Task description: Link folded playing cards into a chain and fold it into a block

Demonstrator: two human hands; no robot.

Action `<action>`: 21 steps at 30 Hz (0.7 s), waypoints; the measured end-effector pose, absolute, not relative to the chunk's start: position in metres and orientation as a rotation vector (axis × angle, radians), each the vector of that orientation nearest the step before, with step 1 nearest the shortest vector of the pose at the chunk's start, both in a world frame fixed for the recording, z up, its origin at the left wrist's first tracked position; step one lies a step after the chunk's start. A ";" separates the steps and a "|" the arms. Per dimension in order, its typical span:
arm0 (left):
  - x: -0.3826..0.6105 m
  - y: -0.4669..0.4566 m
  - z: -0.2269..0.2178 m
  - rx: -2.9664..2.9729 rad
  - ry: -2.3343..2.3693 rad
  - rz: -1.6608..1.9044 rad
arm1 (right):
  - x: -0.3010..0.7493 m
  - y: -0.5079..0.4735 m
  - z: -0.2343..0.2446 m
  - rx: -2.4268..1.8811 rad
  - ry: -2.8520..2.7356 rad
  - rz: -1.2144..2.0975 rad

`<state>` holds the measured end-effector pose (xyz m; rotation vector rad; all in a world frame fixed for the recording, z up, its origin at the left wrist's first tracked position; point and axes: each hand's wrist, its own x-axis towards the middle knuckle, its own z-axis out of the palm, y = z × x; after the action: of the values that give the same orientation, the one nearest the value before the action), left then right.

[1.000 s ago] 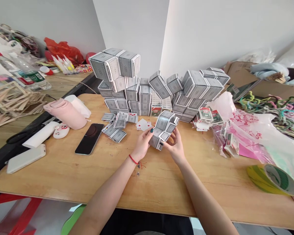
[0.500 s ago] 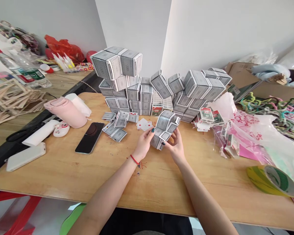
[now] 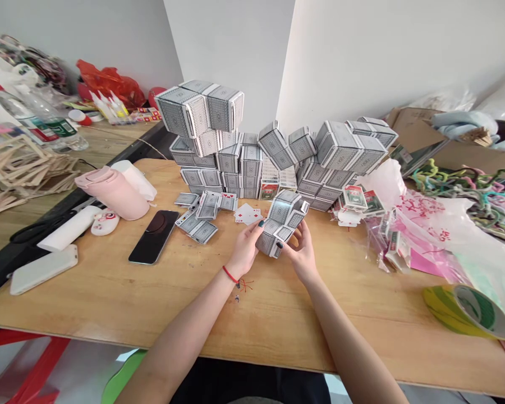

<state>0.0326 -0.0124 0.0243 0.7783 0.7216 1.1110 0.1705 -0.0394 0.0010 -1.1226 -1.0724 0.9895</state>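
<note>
Between my hands, just above the wooden table (image 3: 185,297), is a block of joined cubes folded from playing cards (image 3: 280,216), grey patterned backs outward. My left hand (image 3: 246,247) grips its left side, thumb on the near face. From the right, my right hand (image 3: 301,252) holds its lower edge, thumb in front and fingers curled behind. Behind the block lie loose face-up playing cards (image 3: 247,214). To their left is a small pile of folded cards (image 3: 197,229). Larger stacks of card cubes (image 3: 223,163) stand along the back.
A black phone (image 3: 154,237), a pink bottle (image 3: 115,193) and a white power bank (image 3: 45,269) lie on the left. At right are a yellow tape roll (image 3: 467,310), crumpled plastic (image 3: 467,241) and card boxes (image 3: 356,197). More card-cube stacks (image 3: 340,151) stand at the back right.
Almost nothing differs. My left hand has shifted very slightly left along the block, which stays in place between both hands.
</note>
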 end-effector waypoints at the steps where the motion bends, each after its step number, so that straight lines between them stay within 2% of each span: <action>1: 0.033 -0.012 0.024 0.778 0.724 1.113 | 0.171 -0.039 0.000 -1.123 -1.068 0.987; 21: 0.034 -0.010 0.020 0.746 0.749 1.157 | 0.170 -0.037 -0.003 -1.120 -1.066 0.994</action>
<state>0.0340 -0.0103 0.0195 0.7460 0.7493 1.1566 0.1699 -0.0368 -0.0027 -1.1202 -1.0662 0.9943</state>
